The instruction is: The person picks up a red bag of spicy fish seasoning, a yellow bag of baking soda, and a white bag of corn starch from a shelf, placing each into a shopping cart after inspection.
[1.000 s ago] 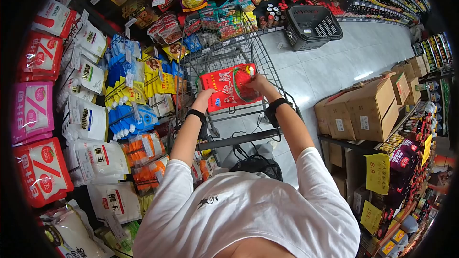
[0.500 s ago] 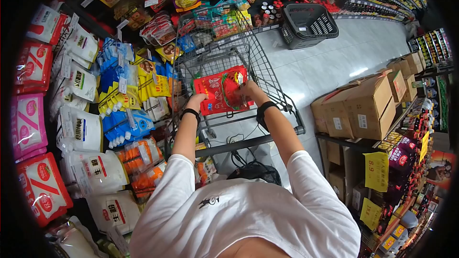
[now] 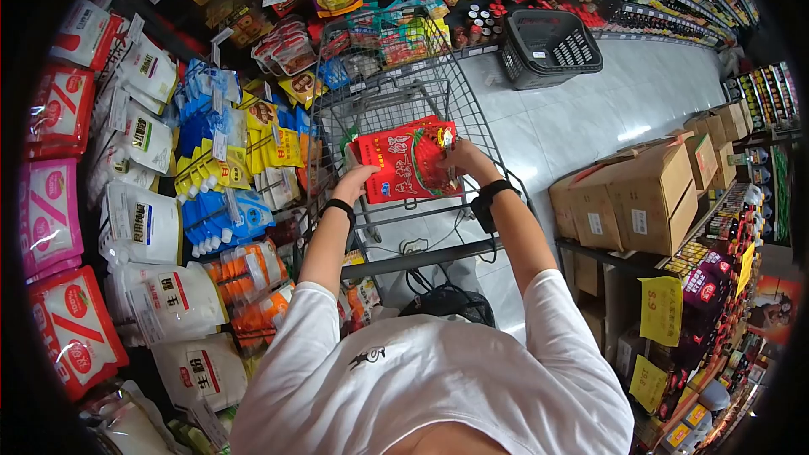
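Observation:
Over the wire shopping cart [image 3: 392,265], a red printed food package [image 3: 404,162] is held flat between both hands. My left hand [image 3: 356,183] grips its left edge, thumb on top. My right hand [image 3: 468,163] holds the right edge, its fingers curled round the side and partly hidden. The package front, with white characters and a picture of red food, faces up. A black band circles each wrist. Beneath the package, the cart's basket shows through its bars.
Bagged goods [image 3: 143,227] hang along the left, and more packets line the shelf ahead. A dark plastic basket [image 3: 552,46] stands on the floor beyond the cart. Cardboard boxes [image 3: 628,202] sit on the right shelf, with yellow price signs [image 3: 661,310] below. A black bag [image 3: 447,299] is near my body.
Both hands and the red package have shifted slightly right. The package has turned a little, and its front is seen more fully.

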Motion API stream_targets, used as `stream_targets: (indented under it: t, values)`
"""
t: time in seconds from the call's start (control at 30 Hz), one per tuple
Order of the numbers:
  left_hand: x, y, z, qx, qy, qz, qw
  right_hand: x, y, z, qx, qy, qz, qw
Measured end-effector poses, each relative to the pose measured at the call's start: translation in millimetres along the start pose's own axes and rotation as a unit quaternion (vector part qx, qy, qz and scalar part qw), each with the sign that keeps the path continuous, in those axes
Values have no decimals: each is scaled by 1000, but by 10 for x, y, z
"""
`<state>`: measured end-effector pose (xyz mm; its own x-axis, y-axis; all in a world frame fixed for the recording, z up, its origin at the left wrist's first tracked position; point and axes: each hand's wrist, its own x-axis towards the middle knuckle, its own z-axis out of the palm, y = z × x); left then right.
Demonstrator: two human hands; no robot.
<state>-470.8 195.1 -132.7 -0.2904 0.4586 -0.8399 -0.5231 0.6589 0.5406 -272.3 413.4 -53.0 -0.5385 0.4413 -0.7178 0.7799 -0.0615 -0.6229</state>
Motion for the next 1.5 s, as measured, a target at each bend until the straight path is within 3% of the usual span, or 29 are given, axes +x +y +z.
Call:
stream_targets:
  t: [0.1,0.17,0.27,0.37,0.6,0.7,0.73,0.9,1.0,1.1,1.3,1.4,1.47,1.5]
  values:
    - [-104,11,79,29,22,-4,999,-4,2,9,-22,24,-29,999]
    - [-421,123,170,20,-18,14,1000,83,75,68,-8,39,-58,998]
    - [-359,51,109,-16,-74,25,997,106,50,52,21,-13,-11,1000]
    - [-512,109,148,-19,-79,56,995,-5,-65,-27,-102,15,-68,992]
    - [-239,4,68,9,-94,149,984,83,83,-204,-126,42,3,991]
    - [-143,-101,33,38,-46,103,993,359,373,-57,-123,79,-25,989]
    - [-81,-157,26,55,-26,98,993,342,360,5,-178,102,-37,978]
    - [159,-277,27,187,63,81,977,290,258,80,-161,50,4,986]
    - [212,-286,-42,182,50,46,981,208,185,9,-155,8,18,988]
    - [-71,-127,62,123,140,-5,983,4,17,-96,-199,0,-1,980]
    - [-746,175,206,34,109,44,992,-181,-34,-298,-65,9,-13,998]
    - [-1005,302,167,99,12,17,995,-464,-97,-322,-79,23,-71,994]
    - [-1277,318,244,205,-28,61,976,-725,-49,-254,-142,54,-155,976]
    - [-1390,273,282,258,-72,89,959,-852,-16,-206,-179,20,-159,971]
